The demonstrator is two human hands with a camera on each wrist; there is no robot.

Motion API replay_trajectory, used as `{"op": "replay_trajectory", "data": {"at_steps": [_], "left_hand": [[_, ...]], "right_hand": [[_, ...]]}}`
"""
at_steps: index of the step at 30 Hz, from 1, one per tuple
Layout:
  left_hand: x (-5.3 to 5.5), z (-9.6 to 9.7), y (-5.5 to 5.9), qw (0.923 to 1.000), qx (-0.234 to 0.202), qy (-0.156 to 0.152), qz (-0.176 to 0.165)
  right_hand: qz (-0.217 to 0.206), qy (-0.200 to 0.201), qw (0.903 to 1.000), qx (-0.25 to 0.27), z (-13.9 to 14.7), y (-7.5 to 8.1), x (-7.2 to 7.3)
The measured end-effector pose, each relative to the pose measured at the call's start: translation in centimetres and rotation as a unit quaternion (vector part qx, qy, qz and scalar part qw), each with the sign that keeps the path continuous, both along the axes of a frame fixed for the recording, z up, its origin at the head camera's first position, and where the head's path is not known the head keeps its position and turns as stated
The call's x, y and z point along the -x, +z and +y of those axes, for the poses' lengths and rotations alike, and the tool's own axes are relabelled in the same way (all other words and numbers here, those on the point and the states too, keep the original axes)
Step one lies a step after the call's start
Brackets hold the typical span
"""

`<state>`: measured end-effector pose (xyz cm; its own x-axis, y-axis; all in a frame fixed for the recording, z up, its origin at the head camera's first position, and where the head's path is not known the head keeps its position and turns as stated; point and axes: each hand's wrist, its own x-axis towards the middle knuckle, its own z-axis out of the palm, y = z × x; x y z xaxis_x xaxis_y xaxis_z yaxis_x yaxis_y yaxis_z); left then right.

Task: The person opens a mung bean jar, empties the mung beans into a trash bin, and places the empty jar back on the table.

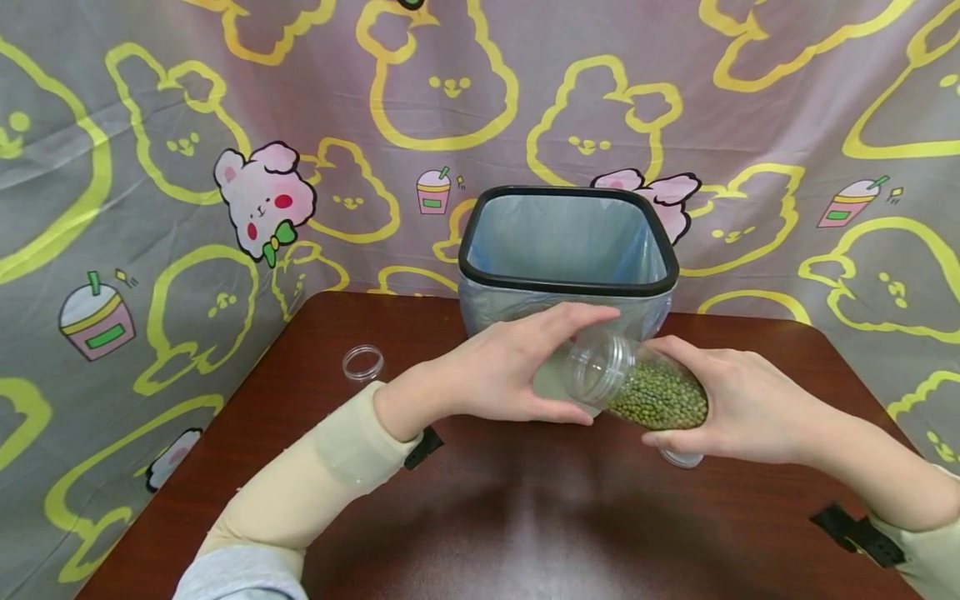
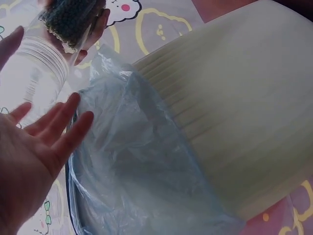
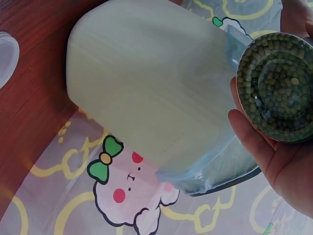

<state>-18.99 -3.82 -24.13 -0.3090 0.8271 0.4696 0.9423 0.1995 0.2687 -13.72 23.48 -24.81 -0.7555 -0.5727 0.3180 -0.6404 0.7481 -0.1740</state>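
Observation:
My right hand (image 1: pixel 757 404) grips the base of a clear plastic jar (image 1: pixel 660 392) partly filled with green mung beans. It is tilted on its side, its threaded neck (image 1: pixel 618 367) towards my left hand. My left hand (image 1: pixel 498 362) has fingers and thumb spread apart on either side of the neck; whether they touch it I cannot tell. Seen from the left wrist, the left fingers (image 2: pixel 63 122) are loosely extended. Beans (image 3: pixel 279 88) show through the round jar bottom in the right wrist view. A pale bin (image 3: pixel 142 88) stands just behind both hands.
A light-blue bag (image 2: pixel 132 132) lines the bin, under a black rim (image 1: pixel 570 288). A clear round rim (image 1: pixel 363 363), jar or lid, is left of it, near my left arm. Another clear round piece (image 1: pixel 682 457) lies under my right hand. Patterned cloth (image 1: pixel 465 167) surrounds the brown table (image 1: pixel 525 517).

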Motion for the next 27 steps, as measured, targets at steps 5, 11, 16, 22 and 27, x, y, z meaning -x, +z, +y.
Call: {"op": "replay_trajectory", "data": {"at_steps": [5,11,16,22,27], "left_hand": [[0.28,-0.03,0.15,0.9971,-0.020,-0.069,0.023],[0.23,-0.06,0.25,0.9962,-0.009,-0.084,0.021],[0.18,-0.07,0.19,0.9972,0.002,-0.074,-0.012],[-0.08,-0.02,0.08,0.9994,0.017,-0.017,-0.023],[-0.27,0.02,0.03,0.9993,0.024,0.025,-0.011]], "right_hand": [[-0.006,-0.001,1.0000,-0.003,-0.05,0.04,-0.05],[-0.020,-0.001,0.9998,-0.004,-0.14,0.09,-0.12],[-0.027,0.001,0.9996,-0.004,-0.19,0.05,-0.17],[-0.023,0.006,0.9997,-0.007,-0.27,0.11,-0.09],[-0.024,0.003,0.9997,-0.009,-0.31,0.19,-0.09]]}}
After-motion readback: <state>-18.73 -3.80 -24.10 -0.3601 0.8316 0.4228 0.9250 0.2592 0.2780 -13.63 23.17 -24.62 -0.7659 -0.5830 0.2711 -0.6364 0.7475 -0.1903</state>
